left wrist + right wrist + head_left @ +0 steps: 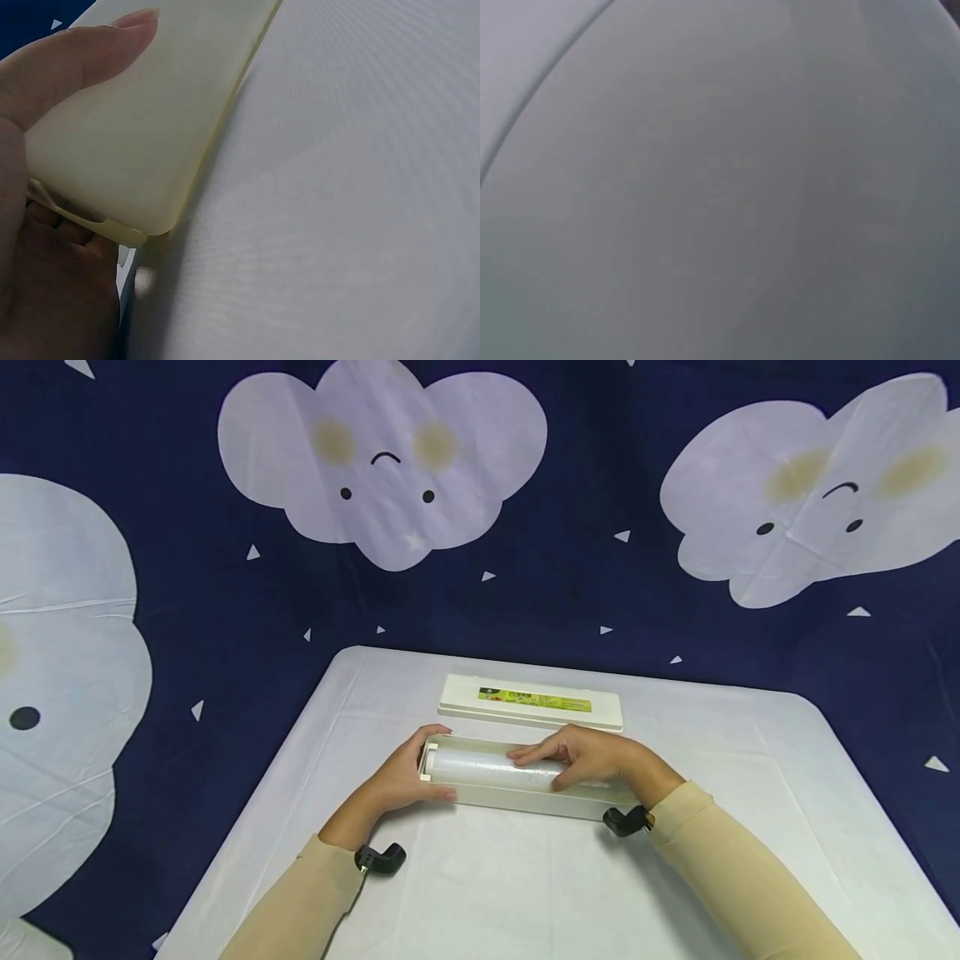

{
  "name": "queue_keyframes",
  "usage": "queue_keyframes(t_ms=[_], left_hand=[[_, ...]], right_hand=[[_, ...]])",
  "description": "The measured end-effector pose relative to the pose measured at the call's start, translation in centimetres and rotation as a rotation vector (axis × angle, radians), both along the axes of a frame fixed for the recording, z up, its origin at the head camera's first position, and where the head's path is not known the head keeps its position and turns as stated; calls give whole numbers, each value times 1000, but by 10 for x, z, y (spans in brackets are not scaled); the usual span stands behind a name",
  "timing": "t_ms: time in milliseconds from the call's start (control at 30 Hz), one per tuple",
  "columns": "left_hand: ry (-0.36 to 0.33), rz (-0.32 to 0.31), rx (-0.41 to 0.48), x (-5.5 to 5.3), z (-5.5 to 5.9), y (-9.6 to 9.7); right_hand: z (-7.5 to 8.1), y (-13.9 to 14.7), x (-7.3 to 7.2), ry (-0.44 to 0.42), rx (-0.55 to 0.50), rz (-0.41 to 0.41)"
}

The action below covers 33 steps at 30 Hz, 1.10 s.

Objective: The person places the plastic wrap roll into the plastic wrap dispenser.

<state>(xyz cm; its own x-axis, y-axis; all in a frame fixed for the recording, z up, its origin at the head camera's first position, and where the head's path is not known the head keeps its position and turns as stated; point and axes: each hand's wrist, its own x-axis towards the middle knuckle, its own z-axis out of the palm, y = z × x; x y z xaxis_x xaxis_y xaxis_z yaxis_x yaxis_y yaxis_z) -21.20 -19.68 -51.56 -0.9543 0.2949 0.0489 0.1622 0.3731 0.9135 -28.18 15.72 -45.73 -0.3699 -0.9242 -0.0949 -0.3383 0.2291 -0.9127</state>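
Note:
A long whitish cling film box [517, 799] lies lidless on the table, with a shiny roll of cling film [472, 766] inside. My left hand [401, 777] grips the box's left end, thumb on the front wall and fingers around the end and back. In the left wrist view, the thumb [82, 67] lies along the smooth wall. My right hand [592, 754] rests on the roll with fingers extended over its top and thumb at its near side. The roll's right end is mostly hidden by that hand. The right wrist view shows only a blurred pale surface close up.
Behind the box lies its flat white lid [457, 695], bearing a green and yellow label. A white cloth covers the table [480, 893]. Beyond the table hangs a dark blue curtain [585, 460] with cloud faces. Each wrist wears a small black camera [382, 859].

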Motion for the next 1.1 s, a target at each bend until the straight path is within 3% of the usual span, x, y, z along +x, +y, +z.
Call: queue_keyframes(t_ms=[500,1100], left_hand=[[1,-6,7,-1,-3,0],[6,-3,-7,-1,-2,0]], right_hand=[[0,1,1,19,27,-7],[2,7,9,81,-13,-106]])
